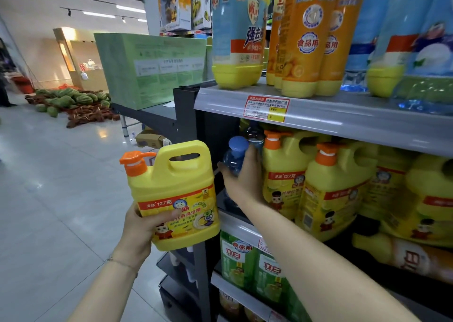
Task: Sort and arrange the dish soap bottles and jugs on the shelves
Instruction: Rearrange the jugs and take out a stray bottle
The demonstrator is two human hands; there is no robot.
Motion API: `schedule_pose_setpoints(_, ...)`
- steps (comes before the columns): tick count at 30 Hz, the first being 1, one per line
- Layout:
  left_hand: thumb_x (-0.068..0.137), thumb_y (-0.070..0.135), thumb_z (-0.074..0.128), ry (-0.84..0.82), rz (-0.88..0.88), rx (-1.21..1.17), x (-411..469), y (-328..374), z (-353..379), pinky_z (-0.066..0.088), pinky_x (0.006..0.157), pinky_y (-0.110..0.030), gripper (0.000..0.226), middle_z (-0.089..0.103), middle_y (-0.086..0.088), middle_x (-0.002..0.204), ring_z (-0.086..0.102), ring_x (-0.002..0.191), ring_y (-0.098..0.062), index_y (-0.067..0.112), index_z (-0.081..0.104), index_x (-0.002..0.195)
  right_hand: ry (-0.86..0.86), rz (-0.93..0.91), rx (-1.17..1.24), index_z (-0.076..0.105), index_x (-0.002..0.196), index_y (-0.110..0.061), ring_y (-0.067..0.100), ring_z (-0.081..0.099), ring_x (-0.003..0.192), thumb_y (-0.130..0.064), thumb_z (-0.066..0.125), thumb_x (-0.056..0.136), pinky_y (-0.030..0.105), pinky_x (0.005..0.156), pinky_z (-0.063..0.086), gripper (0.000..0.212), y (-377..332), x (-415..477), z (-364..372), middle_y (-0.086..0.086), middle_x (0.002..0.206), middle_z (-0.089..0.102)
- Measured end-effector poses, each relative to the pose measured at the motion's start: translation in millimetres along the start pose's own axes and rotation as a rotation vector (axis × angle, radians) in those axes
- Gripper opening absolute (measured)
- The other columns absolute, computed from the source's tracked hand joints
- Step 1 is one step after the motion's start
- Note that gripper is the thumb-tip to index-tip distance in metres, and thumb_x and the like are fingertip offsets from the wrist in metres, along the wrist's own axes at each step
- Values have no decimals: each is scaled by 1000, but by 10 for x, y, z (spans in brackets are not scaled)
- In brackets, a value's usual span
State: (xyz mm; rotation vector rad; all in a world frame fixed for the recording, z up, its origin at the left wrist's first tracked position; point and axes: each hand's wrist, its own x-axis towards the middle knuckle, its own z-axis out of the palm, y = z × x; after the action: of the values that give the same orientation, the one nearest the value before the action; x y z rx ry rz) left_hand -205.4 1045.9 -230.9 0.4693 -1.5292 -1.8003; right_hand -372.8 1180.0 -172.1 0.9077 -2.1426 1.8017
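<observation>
The middle shelf carries a row of yellow jugs. Out in front of the shelf's left end, 1 matching jug is gripped low round its body by the left hand. It is probably heavy, stiff and slick-labelled, so its moulded handle looks the safer hold. At the shelf's left end the right hand curls round a blue-capped bottle, likely lighter and thin-walled; hold it at the shoulder.

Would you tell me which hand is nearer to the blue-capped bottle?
Right. The right hand grips the blue-capped bottle; the left hand is off to its left and lower, holding a yellow jug.
</observation>
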Motion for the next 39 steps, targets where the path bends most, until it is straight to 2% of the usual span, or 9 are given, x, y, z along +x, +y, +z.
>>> schedule_pose_setpoints(5,39,-6,87,-53,0,-2,-10,28,161,59,58,-34,73,77,-8,94,74,82,-27,7,66,108,-19,-123,323,42,125,-18,13,59,102,-12,71,84,23,90,47,51,-108,-335,-303,3,110,58)
schedule_pose_setpoints(8,44,0,82,-94,-7,-18,-56,38,318,59,56,-33,61,77,-8,90,74,79,-26,6,67,104,63,-250,278,43,118,-24,9,62,86,-12,71,83,20,76,51,47,-196,-395,-557,-6,97,59)
schedule_pose_setpoints(14,37,0,90,-195,-12,-35,-158,-24,618,59,59,-34,71,76,-12,94,74,81,-27,6,66,104,231,-377,183,50,96,-14,31,57,73,-16,75,70,47,65,48,36,-242,-488,-1213,14,83,55)
schedule_pose_setpoints(16,37,8,93,-245,-13,-31,-185,-59,760,59,64,-39,79,74,-15,102,73,88,-32,4,65,111,277,-411,137,49,96,-19,27,57,71,-18,75,69,42,64,49,38,-218,-561,-1445,7,82,56)
schedule_pose_setpoints(21,28,28,100,-323,-61,-53,-309,-96,1156,59,67,-43,94,73,-15,108,71,95,-34,11,66,114,453,-342,147,46,90,-36,1,56,63,-19,71,67,12,59,45,38,-51,-668,-1939,-19,75,57)
schedule_pose_setpoints(27,28,31,100,-417,-79,-45,-509,-33,1571,59,67,-40,98,73,-13,107,71,95,-33,11,65,117,514,-233,66,47,90,-40,0,55,68,-27,72,56,17,64,46,43,177,-673,-2324,-18,78,57)
schedule_pose_setpoints(31,30,25,97,-417,-94,-30,-637,-9,1816,59,65,-36,91,75,-9,102,73,91,-28,13,65,114,499,-245,-12,45,93,-44,-6,58,72,-29,72,57,5,60,41,47,236,-601,-2537,-28,81,58)
schedule_pose_setpoints(36,34,16,95,-414,-144,-74,-767,-8,2082,60,61,-35,78,76,-6,98,74,87,-26,18,68,107,474,-253,-87,43,100,-31,-2,58,75,-30,72,58,7,65,42,51,442,-707,-2675,-17,84,57)
schedule_pose_setpoints(39,33,17,96,-400,-164,-88,-834,-9,2232,60,64,-40,79,76,-6,101,74,89,-27,20,67,107,514,-255,-101,46,103,-17,10,60,79,-32,72,61,9,70,44,51,547,-793,-2837,6,89,60)
